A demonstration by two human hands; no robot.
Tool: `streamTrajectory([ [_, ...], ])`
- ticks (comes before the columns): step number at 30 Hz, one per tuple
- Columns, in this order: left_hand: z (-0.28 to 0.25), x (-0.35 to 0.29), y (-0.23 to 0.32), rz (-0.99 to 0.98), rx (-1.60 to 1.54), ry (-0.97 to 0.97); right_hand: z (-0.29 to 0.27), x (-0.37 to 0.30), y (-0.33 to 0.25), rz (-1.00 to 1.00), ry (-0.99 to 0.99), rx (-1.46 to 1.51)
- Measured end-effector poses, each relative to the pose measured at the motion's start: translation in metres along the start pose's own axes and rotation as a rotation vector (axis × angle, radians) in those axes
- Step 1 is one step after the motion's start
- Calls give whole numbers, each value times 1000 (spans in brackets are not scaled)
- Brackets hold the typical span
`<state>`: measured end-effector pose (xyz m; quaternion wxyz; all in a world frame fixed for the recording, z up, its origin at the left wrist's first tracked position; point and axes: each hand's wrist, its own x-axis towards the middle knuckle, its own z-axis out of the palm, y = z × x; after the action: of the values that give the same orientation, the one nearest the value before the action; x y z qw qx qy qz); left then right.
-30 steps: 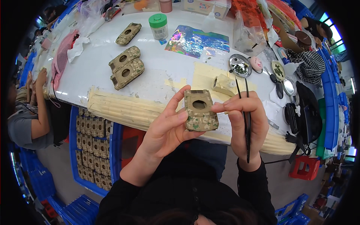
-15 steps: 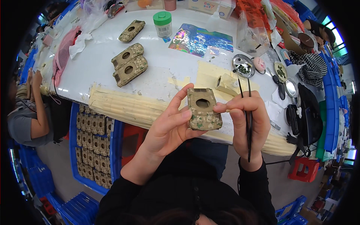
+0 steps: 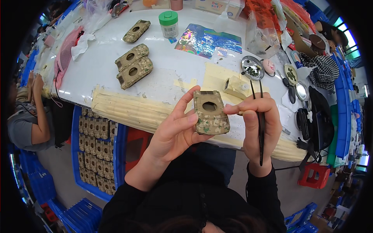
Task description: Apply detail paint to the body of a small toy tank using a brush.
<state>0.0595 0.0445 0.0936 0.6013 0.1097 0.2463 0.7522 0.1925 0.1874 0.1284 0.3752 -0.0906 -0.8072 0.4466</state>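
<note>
My left hand (image 3: 176, 130) grips a camouflage-painted model tank hull (image 3: 213, 125), tan with green patches and a round hole in its top. Its thumb and fingers clasp the hull's left side and underside. Beside the hull's right edge, my right hand (image 3: 266, 120) is closed on black tweezers (image 3: 261, 134), whose two tips point away from me, apart. A short pale bit, perhaps a stick end, shows at the same fingers; what it is I cannot tell. The right index fingertip touches or nearly touches the hull's side. Three similar hulls (image 3: 134, 72) lie farther left on the table.
A round metal dish (image 3: 251, 62) holds small dark green pieces. Near it stand a tan block (image 3: 236, 86) and a pink egg-shaped thing (image 3: 269, 66). A green-lidded jar (image 3: 168, 24) stands farther back. At lower left, a blue crate (image 3: 78, 171) contains rows of hulls. Another person sits left.
My right hand and the tweezers have shifted slightly right, drawing the fingertips back a little from the hull. My left hand and the hull stay nearly still.
</note>
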Motion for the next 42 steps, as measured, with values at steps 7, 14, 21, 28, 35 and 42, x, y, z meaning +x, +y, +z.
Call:
streamTrajectory([
  [7,-9,-1,3,52,-5,-41,-28,13,35,-59,379,-460],
  [14,-13,0,8,89,-37,-70,-28,15,52,-145,278,-768],
  [21,-12,0,8,102,-60,-91,-35,10,47,-135,194,-731],
  [28,-10,-2,10,107,-36,-45,-57,-56,31,282,114,-111],
  [35,-6,3,7,98,-17,-38,-56,-72,39,389,11,39],
  [42,-4,6,7,104,-18,-6,-59,-85,51,401,-44,207],
])
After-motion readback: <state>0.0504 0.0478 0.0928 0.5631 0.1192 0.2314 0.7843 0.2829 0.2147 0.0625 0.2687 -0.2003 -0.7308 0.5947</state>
